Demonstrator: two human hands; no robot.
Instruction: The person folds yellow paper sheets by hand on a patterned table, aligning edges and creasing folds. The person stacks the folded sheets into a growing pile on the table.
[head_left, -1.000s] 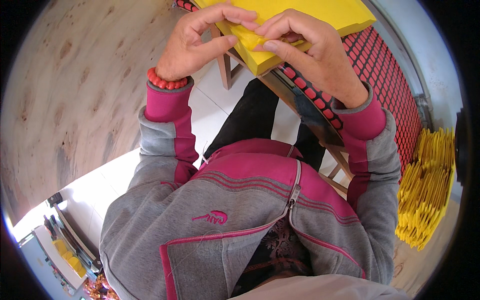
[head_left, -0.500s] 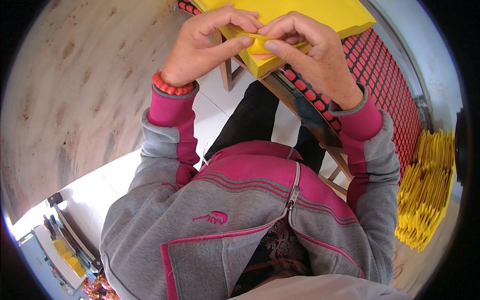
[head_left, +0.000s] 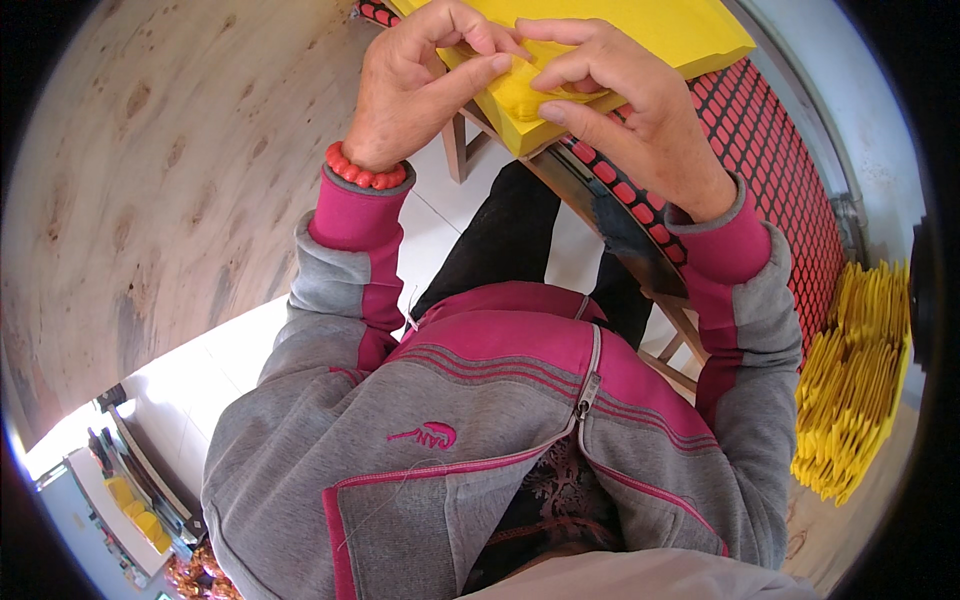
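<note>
A stack of yellow paper sheets [head_left: 640, 40] lies in front of me, and at its near corner is a small folded piece of yellow paper [head_left: 516, 98]. My left hand [head_left: 415, 90], with a red bead bracelet at the wrist, is closed in a pinch at the upper left edge of this folded piece. My right hand [head_left: 630, 105] is on its other side, thumb and fingers apart. Its fingertips are close to the paper, and I cannot tell whether they touch it. The fingers partly hide the folds.
The stack rests on a wooden-legged bench with a red and black patterned cover [head_left: 770, 150]. A wood-grained board [head_left: 180, 200] fills the left side. At right stands a pile of folded yellow paper [head_left: 850, 380]. A pale wall with a pipe [head_left: 845, 170] runs behind it.
My right hand has let go of the folded paper and its fingers have spread. The left hand has shifted slightly right, and the folded piece now lies flatter on the corner.
</note>
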